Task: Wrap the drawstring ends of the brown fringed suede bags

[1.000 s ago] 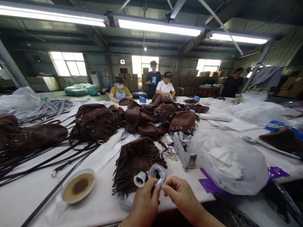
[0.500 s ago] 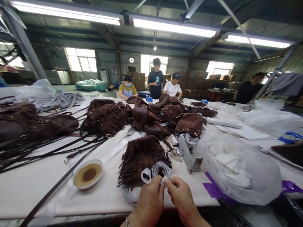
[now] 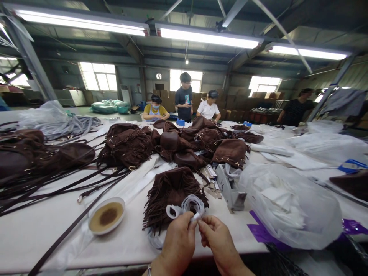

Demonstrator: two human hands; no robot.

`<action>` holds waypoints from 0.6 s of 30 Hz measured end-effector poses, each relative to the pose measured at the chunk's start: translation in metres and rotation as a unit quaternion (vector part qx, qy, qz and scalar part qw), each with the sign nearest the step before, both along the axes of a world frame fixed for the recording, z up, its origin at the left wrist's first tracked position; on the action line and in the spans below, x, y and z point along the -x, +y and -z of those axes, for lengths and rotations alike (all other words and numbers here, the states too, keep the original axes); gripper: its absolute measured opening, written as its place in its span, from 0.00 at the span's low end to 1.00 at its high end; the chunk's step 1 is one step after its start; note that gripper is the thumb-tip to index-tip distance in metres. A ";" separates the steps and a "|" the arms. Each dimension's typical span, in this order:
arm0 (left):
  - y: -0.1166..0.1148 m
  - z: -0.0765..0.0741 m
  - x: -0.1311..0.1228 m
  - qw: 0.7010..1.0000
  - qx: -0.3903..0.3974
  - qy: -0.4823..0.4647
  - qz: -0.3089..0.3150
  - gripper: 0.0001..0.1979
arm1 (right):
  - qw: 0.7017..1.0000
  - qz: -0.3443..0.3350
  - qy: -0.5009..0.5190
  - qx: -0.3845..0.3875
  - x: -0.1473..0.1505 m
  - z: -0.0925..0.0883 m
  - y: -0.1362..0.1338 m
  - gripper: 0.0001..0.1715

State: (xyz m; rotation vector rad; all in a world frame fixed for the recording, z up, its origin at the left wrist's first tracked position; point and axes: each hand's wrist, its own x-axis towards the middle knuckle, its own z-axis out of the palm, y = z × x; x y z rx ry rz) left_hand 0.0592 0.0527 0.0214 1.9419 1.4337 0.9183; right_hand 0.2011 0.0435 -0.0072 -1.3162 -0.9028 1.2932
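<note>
My left hand [image 3: 178,240] and my right hand [image 3: 216,238] meet at the table's near edge, both pinching the end of a curled white strip [image 3: 189,206]. The strip loops up in two small coils just above my fingertips. Right behind it lies a brown fringed suede bag [image 3: 172,191] on the white table [image 3: 43,226]. Both hands are closed on the strip.
A white dish [image 3: 106,216] with brown residue sits to the left beside long brown straps [image 3: 57,184]. A heap of brown bags [image 3: 178,142] fills the middle. A clear plastic bag of white sheets [image 3: 284,205] lies right. Several people stand at the far end.
The view shifted slightly. The strip's coils loosened and changed shape between my fingers; my hands stay together at the table edge.
</note>
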 end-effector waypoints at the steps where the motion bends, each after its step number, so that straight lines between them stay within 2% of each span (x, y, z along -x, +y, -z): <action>1: 0.000 -0.003 0.001 0.999 0.028 -0.016 0.004 0.12 | 1.000 -0.007 0.001 0.006 0.000 0.000 0.001 0.26; 5: 0.002 -0.008 0.003 0.986 0.141 -0.091 0.021 0.14 | 0.999 -0.045 0.006 0.022 -0.001 -0.004 0.003 0.24; 8: 0.006 -0.011 0.005 0.965 0.212 -0.153 0.023 0.16 | 0.997 -0.072 -0.007 -0.004 -0.003 -0.012 0.002 0.23; 13: 0.011 -0.017 0.016 0.914 0.307 -0.260 0.052 0.25 | 0.993 -0.070 -0.071 -0.059 -0.003 -0.017 0.003 0.25; 15: 0.011 -0.017 0.021 0.889 0.342 -0.299 0.063 0.26 | 0.991 -0.058 -0.097 -0.074 -0.001 -0.013 0.004 0.26; 18: 0.010 -0.014 0.025 0.847 0.387 -0.358 0.068 0.24 | 0.990 -0.076 -0.080 -0.088 0.004 -0.006 0.005 0.22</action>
